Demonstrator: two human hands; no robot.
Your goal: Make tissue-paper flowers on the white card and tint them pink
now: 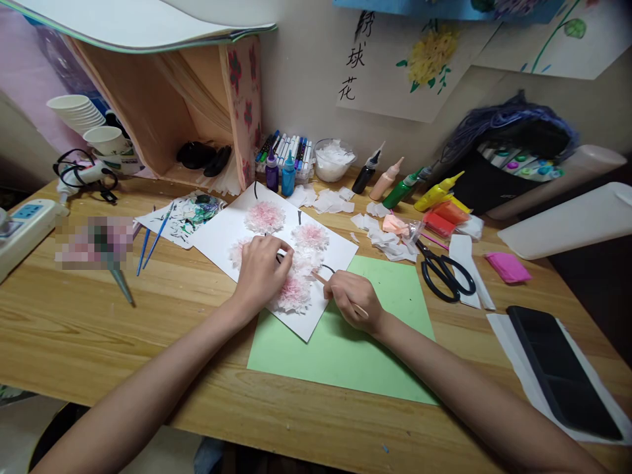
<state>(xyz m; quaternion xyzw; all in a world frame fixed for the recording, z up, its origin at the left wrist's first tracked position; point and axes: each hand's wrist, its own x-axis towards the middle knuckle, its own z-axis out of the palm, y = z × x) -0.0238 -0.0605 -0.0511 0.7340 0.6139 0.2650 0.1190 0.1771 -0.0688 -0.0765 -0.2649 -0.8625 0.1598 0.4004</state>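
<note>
White paper [222, 247] lies at an angle on the wooden table, bearing several ruffled pink-and-white paper flowers [265, 216] and short black painted strokes. My left hand [261, 273] is over the middle of this paper, among the flowers. Its fingers are bent and drawn together; their tips are partly hidden, and I cannot make out what is between them. In my right hand [354, 299] is a thin wooden stick [318, 278], its tip at the edge of a whitish flower [307, 261]. Beneath the white paper is a green sheet [385, 329].
Black-handled scissors [447, 276] and a dark phone [563, 372] lie on the right. Paint bottles [392, 179], a bowl of white paper scraps [334, 160] and markers [291, 151] stand behind. Blue brushes [157, 237] and a paint-smeared sheet [185, 217] are on the left.
</note>
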